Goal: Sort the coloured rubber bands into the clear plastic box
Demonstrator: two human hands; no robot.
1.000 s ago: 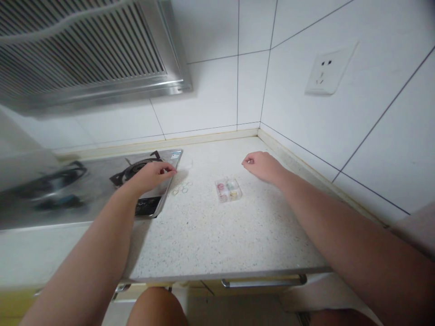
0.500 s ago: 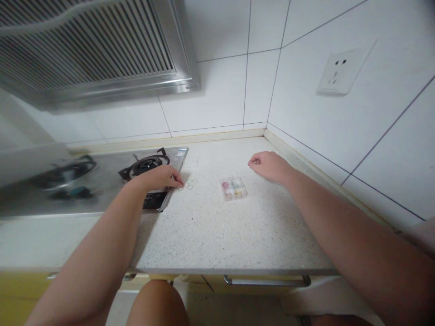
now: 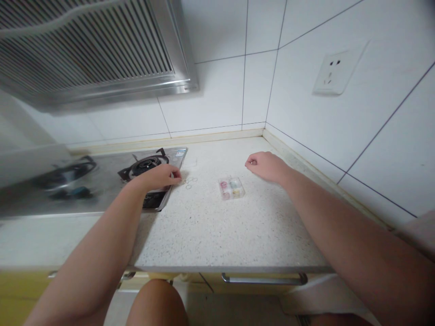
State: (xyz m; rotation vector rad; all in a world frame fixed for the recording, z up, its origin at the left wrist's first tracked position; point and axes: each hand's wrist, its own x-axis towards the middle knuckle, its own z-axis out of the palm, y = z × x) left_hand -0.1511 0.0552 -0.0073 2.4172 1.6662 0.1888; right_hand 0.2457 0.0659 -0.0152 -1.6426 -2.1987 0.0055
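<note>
On the speckled counter, several small thin pale loops (image 3: 189, 186) lie loose, like little elastic bands. My left hand (image 3: 166, 175) is at their left edge, by the corner of the stove, its fingertips closed together low over the counter. Whether a loop is between those fingers is too small to tell. To the right of the loops sits a clear compartment box (image 3: 231, 189) with pink, greenish and yellow contents. Beyond its right side, my right hand (image 3: 267, 166) hovers or rests with thumb and forefinger curled together; anything in that pinch cannot be made out.
A gas stove (image 3: 149, 170) with black burners takes up the left of the counter (image 3: 204, 235). Above it hangs a metal range hood (image 3: 112, 50). White tiled walls meet in the back corner, with a socket (image 3: 331, 72) on the right wall. A drawer handle (image 3: 263, 280) runs below the counter edge.
My left fingertips have shifted slightly up and left, off the loops. My right hand keeps its curled pose. The whole view has slid a little as the camera turned.
</note>
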